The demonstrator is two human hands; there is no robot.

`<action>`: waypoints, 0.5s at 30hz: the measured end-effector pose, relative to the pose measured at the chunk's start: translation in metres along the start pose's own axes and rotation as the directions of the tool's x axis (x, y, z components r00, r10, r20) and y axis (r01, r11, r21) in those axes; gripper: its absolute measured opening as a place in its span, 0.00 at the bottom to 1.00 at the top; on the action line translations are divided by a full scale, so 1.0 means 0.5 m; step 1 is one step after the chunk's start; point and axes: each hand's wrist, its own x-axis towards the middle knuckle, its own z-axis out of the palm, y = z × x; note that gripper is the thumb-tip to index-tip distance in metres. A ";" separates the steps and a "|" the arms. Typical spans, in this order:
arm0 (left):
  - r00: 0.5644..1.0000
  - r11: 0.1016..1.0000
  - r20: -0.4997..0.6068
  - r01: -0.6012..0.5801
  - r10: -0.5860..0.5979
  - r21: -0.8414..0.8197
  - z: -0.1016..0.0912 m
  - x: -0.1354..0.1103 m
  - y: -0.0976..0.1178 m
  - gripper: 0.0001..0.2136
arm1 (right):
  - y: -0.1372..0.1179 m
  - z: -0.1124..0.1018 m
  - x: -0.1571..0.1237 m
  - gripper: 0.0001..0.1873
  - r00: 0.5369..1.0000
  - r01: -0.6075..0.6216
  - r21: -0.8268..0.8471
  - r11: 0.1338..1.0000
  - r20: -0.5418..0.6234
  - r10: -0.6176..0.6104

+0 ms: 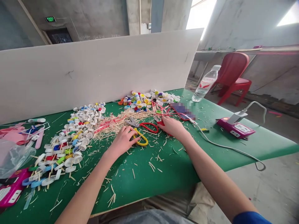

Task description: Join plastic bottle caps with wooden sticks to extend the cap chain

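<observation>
My left hand (123,141) rests on the green table (177,168) with its fingers curled over the yellow-handled scissors (140,139). My right hand (171,125) lies palm down beside the red-handled scissors (149,126), fingers bent over something red that I cannot make out. A pile of thin wooden sticks (112,124) spreads just beyond both hands. Behind the sticks lies a heap of coloured bottle caps (146,99). To the left are several small stick-and-cap assemblies (67,146).
A white board (98,68) stands along the table's far edge. A water bottle (205,84) stands at the back right, a pink power strip (235,128) with a white cable on the right. Plastic bag (12,157) and pink items at left. Red chair (233,74) beyond the table.
</observation>
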 end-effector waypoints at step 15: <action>0.933 0.933 -0.292 0.282 -0.212 0.223 -0.030 0.012 -0.116 0.14 | -0.027 -0.027 -0.015 0.19 0.973 -0.095 0.051 0.994 -0.206 0.103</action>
